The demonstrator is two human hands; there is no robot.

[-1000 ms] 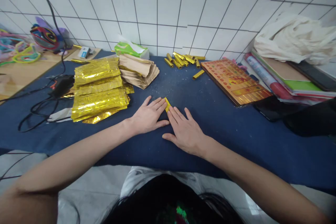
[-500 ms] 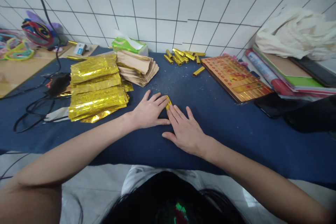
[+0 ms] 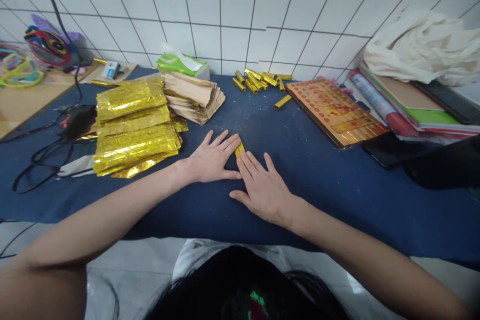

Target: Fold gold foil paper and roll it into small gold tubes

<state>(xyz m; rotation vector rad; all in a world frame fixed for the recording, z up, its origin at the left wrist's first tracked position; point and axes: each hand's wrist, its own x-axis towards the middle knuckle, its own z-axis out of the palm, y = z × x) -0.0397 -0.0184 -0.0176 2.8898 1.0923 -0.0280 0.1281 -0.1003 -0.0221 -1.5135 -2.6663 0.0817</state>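
A narrow folded strip of gold foil paper [image 3: 239, 148] lies on the blue cloth, mostly covered by fingers. My left hand [image 3: 210, 161] is spread flat, its fingertips pressing on the strip's upper end. From the other side, my right hand [image 3: 264, 186] rests with its fingers stretched out, fingertips on the strip's lower end. Left of my left hand lies a fanned stack of gold foil sheets [image 3: 137, 127]. Behind it sits a pile of brown paper sheets [image 3: 193, 96]. Several small folded gold tubes [image 3: 258, 80] lie near the wall.
An orange printed packet [image 3: 335, 112] lies at the right, beside stacked books [image 3: 420, 110] topped by a cream cloth bag [image 3: 423, 47]. A green tissue pack [image 3: 182, 66] stands against the tiled wall. Black cables [image 3: 41, 160] curl at the left. One gold tube [image 3: 282, 102] lies apart.
Both hands stay almost in place on the gold strip. My right fingertips have slid slightly down, so a little more of the strip shows. The view has shifted slightly.
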